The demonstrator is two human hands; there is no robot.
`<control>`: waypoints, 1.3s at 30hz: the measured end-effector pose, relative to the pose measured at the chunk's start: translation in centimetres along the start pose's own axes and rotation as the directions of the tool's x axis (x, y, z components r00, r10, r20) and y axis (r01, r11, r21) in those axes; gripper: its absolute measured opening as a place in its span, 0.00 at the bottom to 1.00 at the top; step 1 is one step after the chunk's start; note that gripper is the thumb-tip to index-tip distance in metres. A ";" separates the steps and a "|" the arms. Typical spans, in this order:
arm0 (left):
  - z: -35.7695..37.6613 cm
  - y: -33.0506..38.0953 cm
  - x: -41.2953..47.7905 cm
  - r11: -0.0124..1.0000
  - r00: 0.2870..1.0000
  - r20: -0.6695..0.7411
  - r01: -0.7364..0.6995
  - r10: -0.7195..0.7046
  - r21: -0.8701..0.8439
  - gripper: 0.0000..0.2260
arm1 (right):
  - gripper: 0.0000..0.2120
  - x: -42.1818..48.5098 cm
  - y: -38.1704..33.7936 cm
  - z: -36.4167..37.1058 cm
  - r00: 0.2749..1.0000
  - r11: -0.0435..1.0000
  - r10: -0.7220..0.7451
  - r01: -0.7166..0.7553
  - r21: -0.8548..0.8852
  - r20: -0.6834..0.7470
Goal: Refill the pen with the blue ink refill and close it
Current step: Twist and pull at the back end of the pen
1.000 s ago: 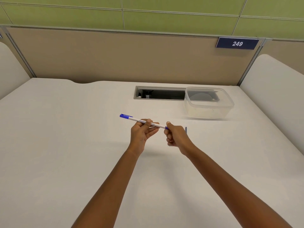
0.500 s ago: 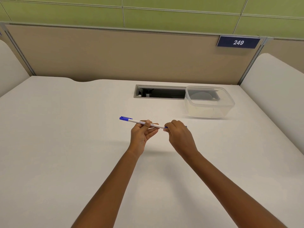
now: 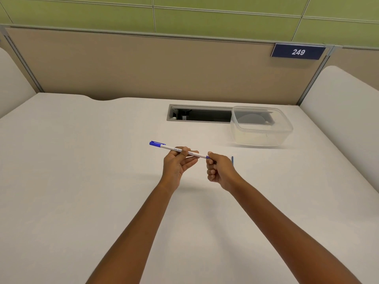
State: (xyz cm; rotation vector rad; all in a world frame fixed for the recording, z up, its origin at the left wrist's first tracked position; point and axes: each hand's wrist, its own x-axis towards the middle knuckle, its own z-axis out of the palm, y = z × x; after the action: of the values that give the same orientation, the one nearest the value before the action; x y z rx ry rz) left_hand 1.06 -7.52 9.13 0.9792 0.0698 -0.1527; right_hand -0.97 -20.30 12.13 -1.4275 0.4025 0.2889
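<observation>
A white pen (image 3: 170,148) with a blue cap at its left end is held level above the white desk. My left hand (image 3: 178,162) grips the barrel near its middle. My right hand (image 3: 219,170) pinches the blue tip end of the pen between thumb and forefinger. A thin blue refill (image 3: 232,160) shows just behind my right hand; most of it is hidden, and I cannot tell whether it lies on the desk.
A clear plastic container (image 3: 261,126) stands at the back right, partly over a rectangular cable slot (image 3: 196,114) in the desk (image 3: 82,181). Beige partition walls close off the back, with curved white dividers on both sides.
My right hand rolled over the pen's end half a second ago and has turned back, fingers curled underneath; the blue refill behind it shows again. The left hand and pen stayed nearly still.
</observation>
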 end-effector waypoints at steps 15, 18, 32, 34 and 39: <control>-0.2 0.0 -0.1 0.999 0.996 -0.079 0.025 -0.028 -0.036 0.06 | 0.07 -0.7 1.8 -1.2 0.684 0.274 -0.708 0.495 -0.825 0.175; -0.2 -0.1 -0.2 0.999 0.996 -0.077 0.029 -0.032 -0.039 0.06 | 0.06 -0.7 1.9 -1.2 0.633 0.147 -0.741 0.476 -0.867 0.222; -0.2 -0.4 0.0 0.999 0.998 -0.052 0.025 -0.028 -0.045 0.06 | 0.12 0.0 1.6 -1.1 0.768 0.348 -0.627 0.428 -0.834 0.132; -0.2 -0.4 -0.1 0.999 0.998 -0.049 0.026 -0.027 -0.036 0.07 | 0.16 0.1 1.2 -1.1 0.862 0.556 -0.500 0.394 -0.732 0.085; 0.0 -0.3 -0.1 0.999 0.999 -0.044 0.027 -0.029 -0.045 0.06 | 0.21 -0.3 0.6 -0.9 0.922 0.782 -0.387 0.345 -0.519 0.029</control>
State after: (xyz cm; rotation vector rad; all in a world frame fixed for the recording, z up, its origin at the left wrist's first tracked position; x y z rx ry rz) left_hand 0.92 -7.67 8.88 0.9380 0.1274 -0.1545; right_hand -1.59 -21.08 11.67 -2.0182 0.0963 0.0135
